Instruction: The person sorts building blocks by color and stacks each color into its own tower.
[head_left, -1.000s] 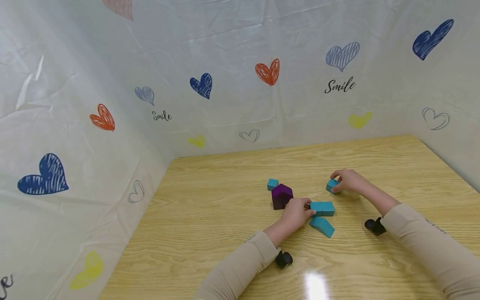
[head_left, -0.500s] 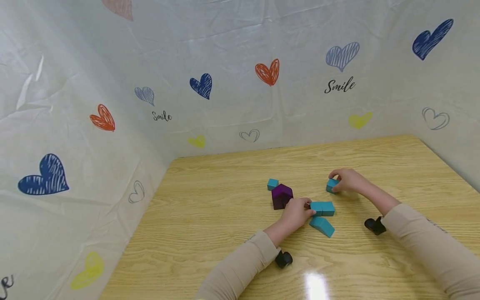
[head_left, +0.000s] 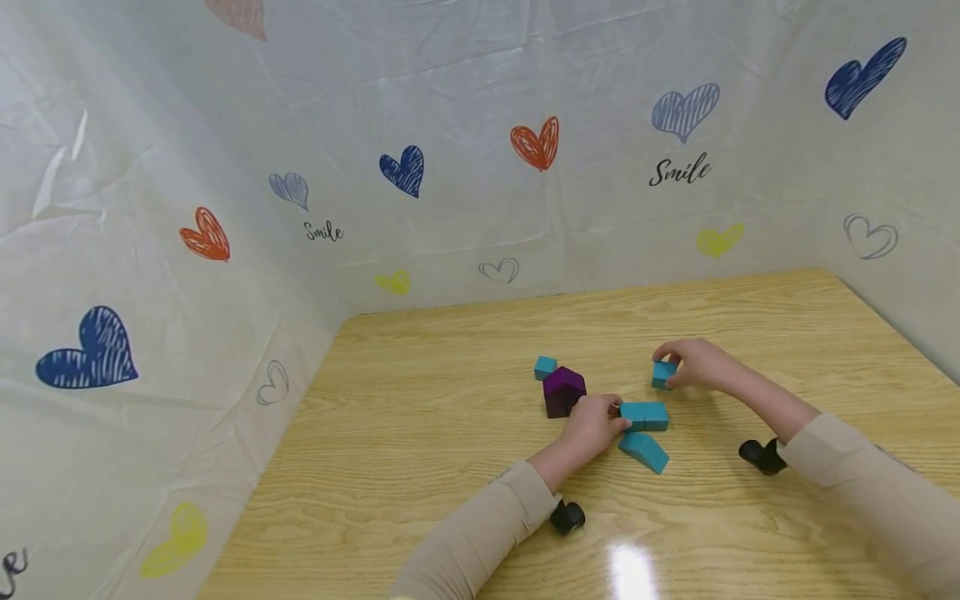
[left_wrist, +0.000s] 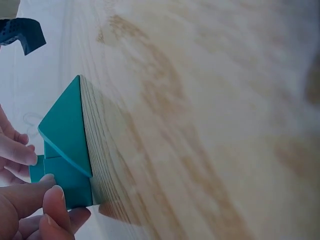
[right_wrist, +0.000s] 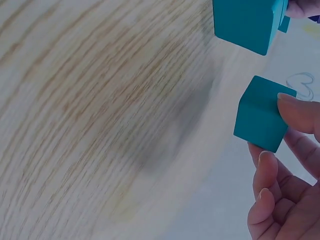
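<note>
The small turquoise cube-shaped block (right_wrist: 261, 114), the paired turquoise rectangular blocks (head_left: 643, 417) and the slant-sided turquoise block (head_left: 643, 452) are each plain. The purple house-shaped block (head_left: 564, 387) darkens below its top. The yellowish wooden tabletop (head_left: 420, 417) shows brown streaks. Blue, red, yellow and grey-outlined hearts (head_left: 535, 143) pattern the shiny white sheet (head_left: 465, 83); the long sleeves (head_left: 480, 525) are beige.

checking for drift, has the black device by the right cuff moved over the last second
Yes, the black device has shifted slightly right in the head view, judged against the rightmost outlined heart, which stays put.
</note>
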